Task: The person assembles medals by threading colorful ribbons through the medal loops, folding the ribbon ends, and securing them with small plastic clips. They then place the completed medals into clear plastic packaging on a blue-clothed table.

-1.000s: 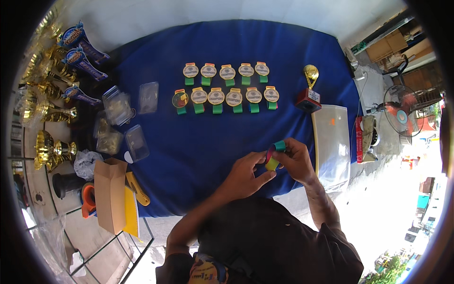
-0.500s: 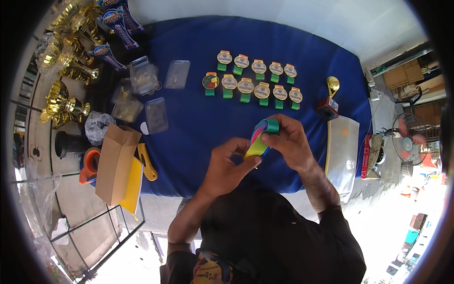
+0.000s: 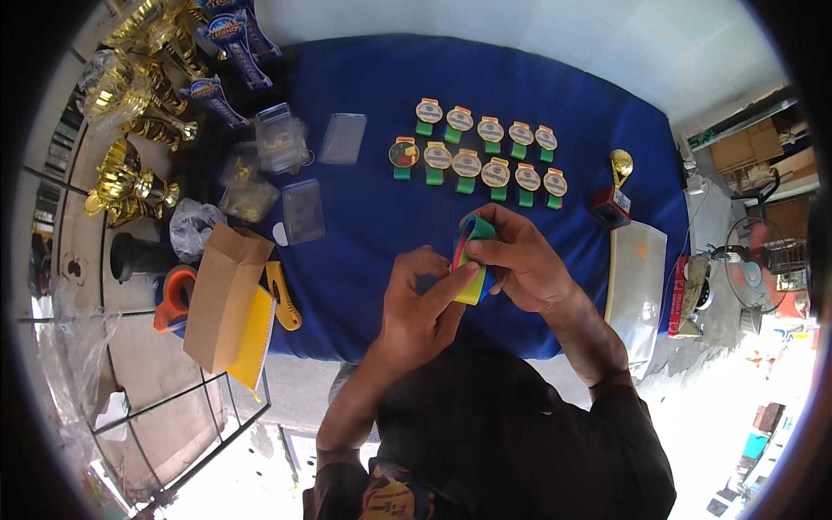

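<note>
A coiled, multicoloured ribbon [image 3: 472, 290] in green, pink, yellow and blue is held up between my two hands above the near part of the blue cloth. My left hand [image 3: 422, 299] pinches it from the left, with the thumb against the yellow part. From the other side my right hand [image 3: 529, 264] grips the loop, its thumb across the green top. Whatever hangs on the ribbon is hidden by my fingers. Beyond my hands lie two rows of round medals [image 3: 466, 165] with green ribbons folded under them; one medal [image 3: 403, 154] at the left shows a dark, coloured face.
Clear plastic cases [image 3: 344, 139] and gold trophies [image 3: 121, 182] stand to the left. Nearer are a cardboard box [image 3: 224, 295], a yellow cutter [image 3: 282, 296] and orange-handled scissors [image 3: 173, 297]. At right are a small trophy [image 3: 612, 204] and plastic sleeves [image 3: 635, 286].
My left thumb has moved up along the yellow part of the ribbon, and the coil now stands more upright. The whole view has shifted slightly, moving the table things right and down.
</note>
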Demonstrator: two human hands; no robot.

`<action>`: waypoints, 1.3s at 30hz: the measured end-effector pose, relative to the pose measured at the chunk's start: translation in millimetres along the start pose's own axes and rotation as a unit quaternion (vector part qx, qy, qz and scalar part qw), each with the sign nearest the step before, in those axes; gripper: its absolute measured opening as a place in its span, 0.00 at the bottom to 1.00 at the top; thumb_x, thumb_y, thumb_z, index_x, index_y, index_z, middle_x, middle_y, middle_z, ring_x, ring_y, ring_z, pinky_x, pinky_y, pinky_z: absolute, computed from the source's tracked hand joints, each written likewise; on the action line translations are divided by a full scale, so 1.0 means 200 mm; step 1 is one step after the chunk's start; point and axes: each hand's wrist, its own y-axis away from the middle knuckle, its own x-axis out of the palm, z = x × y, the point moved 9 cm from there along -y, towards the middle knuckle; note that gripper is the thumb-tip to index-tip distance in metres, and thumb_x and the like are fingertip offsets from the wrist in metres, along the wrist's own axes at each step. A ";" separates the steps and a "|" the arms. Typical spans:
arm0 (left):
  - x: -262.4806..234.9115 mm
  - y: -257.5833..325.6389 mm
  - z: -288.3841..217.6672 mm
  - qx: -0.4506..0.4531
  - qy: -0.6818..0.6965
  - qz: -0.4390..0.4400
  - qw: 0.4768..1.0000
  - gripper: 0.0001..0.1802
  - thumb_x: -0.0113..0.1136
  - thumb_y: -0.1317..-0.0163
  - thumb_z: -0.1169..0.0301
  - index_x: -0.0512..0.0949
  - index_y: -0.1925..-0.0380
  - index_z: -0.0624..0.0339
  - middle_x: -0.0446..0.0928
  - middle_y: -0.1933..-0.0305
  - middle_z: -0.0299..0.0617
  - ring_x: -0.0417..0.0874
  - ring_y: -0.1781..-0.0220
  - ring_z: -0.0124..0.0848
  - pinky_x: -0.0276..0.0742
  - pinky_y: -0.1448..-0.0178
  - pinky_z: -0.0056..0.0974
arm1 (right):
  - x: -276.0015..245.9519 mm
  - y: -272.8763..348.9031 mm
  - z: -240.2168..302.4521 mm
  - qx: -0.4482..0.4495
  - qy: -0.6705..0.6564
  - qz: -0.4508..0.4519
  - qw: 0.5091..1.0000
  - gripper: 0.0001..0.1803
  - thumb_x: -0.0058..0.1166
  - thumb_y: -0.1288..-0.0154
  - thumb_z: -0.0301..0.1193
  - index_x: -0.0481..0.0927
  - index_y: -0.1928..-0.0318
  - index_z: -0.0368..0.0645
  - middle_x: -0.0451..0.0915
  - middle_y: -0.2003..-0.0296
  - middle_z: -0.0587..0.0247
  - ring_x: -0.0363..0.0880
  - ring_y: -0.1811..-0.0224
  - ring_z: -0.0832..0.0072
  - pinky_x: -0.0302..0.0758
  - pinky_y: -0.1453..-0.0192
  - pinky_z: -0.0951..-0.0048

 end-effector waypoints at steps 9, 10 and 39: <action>-0.03 0.00 0.08 -0.040 0.047 -0.022 0.998 0.14 0.72 0.37 0.71 0.82 0.55 0.64 0.70 0.45 0.51 0.77 0.43 0.48 0.76 0.41 0.48 | 0.10 0.09 0.11 -0.251 0.267 0.004 0.930 0.13 0.65 0.31 0.26 0.83 0.49 0.34 0.85 0.64 0.64 0.80 0.66 0.80 0.75 0.61 0.77; -0.04 0.00 0.12 -0.067 0.068 -0.040 0.995 0.13 0.71 0.36 0.71 0.82 0.55 0.65 0.70 0.45 0.52 0.77 0.43 0.48 0.76 0.41 0.47 | 0.10 0.09 0.10 -0.247 0.221 0.035 0.943 0.13 0.66 0.32 0.26 0.83 0.50 0.34 0.85 0.65 0.64 0.80 0.67 0.80 0.75 0.61 0.76; -0.38 0.02 0.77 -0.329 -0.142 -0.083 0.930 0.17 0.57 0.27 0.72 0.73 0.42 0.70 0.81 0.49 0.53 0.87 0.52 0.44 0.78 0.41 0.45 | 0.23 -0.18 -0.10 -0.232 0.252 0.040 0.939 0.23 0.56 0.33 0.16 0.72 0.38 0.36 0.83 0.55 0.61 0.81 0.55 0.83 0.79 0.51 0.76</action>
